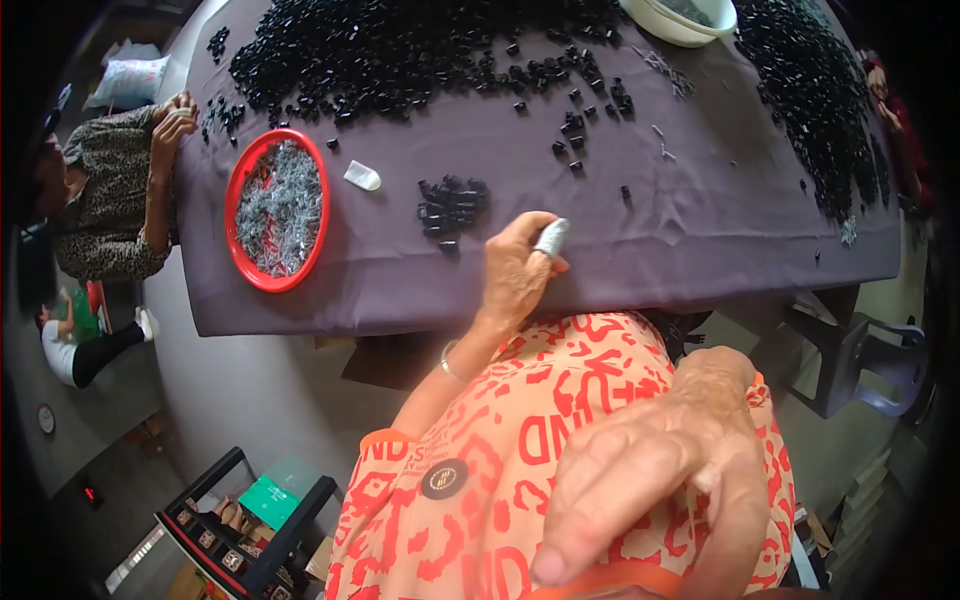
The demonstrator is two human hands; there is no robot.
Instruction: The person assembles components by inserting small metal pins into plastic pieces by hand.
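My left hand [515, 270] rests at the near edge of the cloth-covered table, fingers curled together. A whitish cover [552, 238] wraps one of its fingertips; anything held in those fingers is hidden. Close to the camera, my right hand [655, 460] is raised over my lap, fingers stretched loosely down to the left with nothing visible in them. Beyond my left hand lies a small cluster of black plastic pieces [452, 203]. A loose white finger cover [362, 176] sits between that cluster and a red basin [234, 195] of thin, clear-grey small parts.
Big heaps of black pieces [350, 55] spread over the far table, with another heap [815, 110] at the right. A white bowl [680, 35] stands at the back. One person [115, 190] sits at the left edge, another at the far right. A grey plastic stool [860, 360] stands right.
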